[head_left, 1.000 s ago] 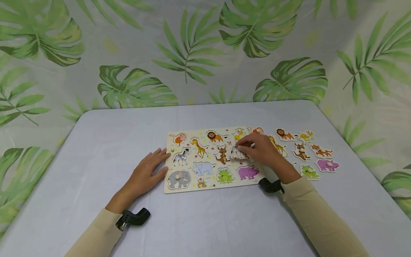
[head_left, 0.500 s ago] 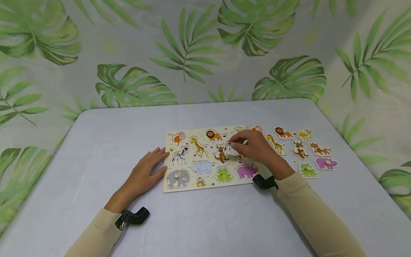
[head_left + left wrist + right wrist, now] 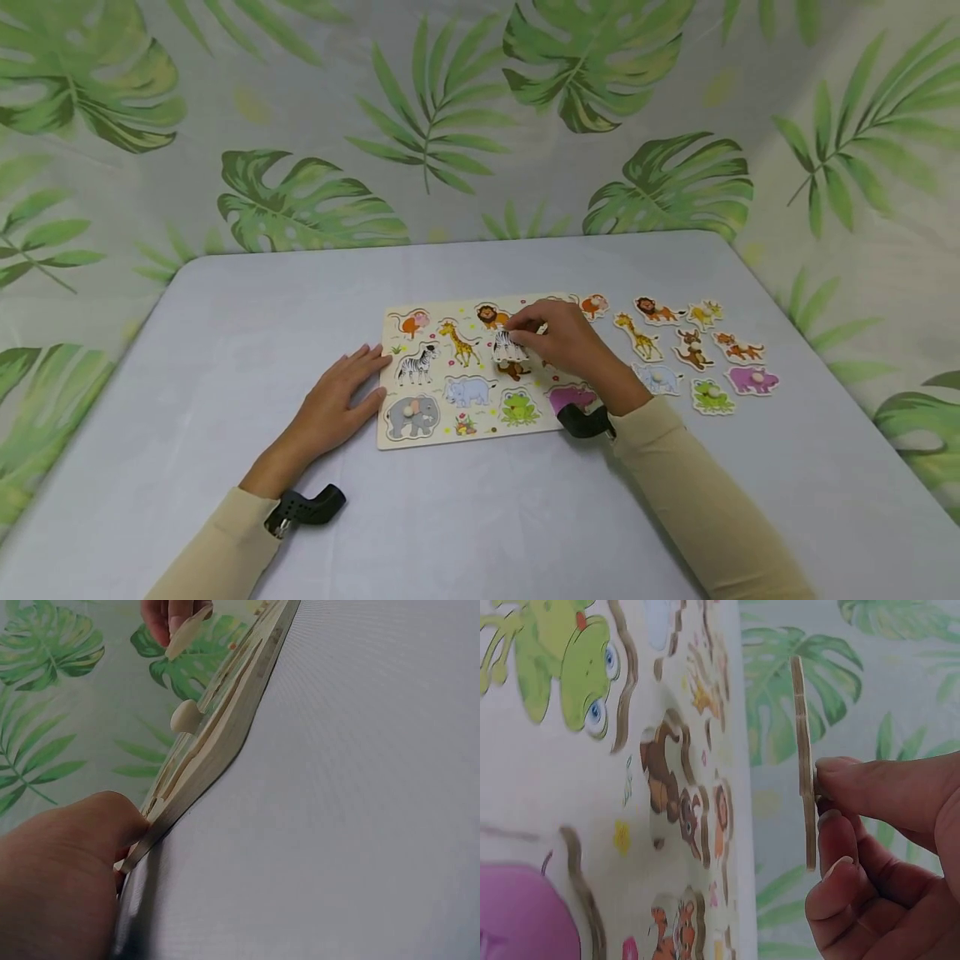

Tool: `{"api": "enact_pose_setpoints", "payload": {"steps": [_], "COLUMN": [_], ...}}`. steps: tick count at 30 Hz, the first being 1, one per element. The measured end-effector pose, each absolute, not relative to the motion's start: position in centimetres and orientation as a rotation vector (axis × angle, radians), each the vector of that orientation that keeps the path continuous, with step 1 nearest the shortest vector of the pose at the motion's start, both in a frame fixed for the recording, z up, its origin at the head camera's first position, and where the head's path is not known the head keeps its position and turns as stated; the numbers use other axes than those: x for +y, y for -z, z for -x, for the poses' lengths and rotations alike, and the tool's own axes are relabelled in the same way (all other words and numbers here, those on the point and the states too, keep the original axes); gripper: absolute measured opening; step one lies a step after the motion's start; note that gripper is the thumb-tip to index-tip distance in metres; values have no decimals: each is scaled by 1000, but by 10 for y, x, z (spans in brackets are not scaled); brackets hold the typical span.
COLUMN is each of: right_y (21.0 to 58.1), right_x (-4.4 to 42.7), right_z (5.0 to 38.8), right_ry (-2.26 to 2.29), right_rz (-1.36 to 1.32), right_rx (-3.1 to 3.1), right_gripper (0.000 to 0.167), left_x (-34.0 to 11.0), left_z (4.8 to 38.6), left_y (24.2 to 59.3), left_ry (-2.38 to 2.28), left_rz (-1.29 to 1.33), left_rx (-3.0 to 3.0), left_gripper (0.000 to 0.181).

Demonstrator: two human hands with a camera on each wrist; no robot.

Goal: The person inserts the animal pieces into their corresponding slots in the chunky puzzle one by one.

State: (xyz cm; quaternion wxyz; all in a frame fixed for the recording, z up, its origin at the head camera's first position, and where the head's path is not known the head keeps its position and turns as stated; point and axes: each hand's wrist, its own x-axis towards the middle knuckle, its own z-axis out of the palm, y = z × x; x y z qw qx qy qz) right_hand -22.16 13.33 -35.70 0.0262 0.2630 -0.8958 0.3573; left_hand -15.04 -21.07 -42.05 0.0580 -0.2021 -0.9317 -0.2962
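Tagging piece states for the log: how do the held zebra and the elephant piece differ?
Place: the zebra is in the right hand, above the board; the elephant lies in the board, untouched.
Look: the zebra is black-and-white striped; the elephant is gray with a pink ear.
Knob: the elephant's shows; the zebra's isn't visible.
Shared: both are cut-out animal pieces.

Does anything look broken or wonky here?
Nothing stands out as broken or wonky. The elephant piece sits in the puzzle board, loose pieces lie picture-up beside it, and the right hand holds the zebra piece.
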Motion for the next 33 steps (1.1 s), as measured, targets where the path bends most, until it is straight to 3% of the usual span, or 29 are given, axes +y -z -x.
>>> {"api": "enact_pose_setpoints", "payload": {"steps": [33], "right_y": [347], "right_x": [78], "right_z": [225], "right_ry": [-1220], "right_rz": [-793], "right_rx": [-2776], "right_gripper": [12], "left_x": [-211], "left_z": [151], "left_y": [420], "left_ry": [895], "left_rz": [621], "left_rx": [-2815], "left_gripper": [50]}}
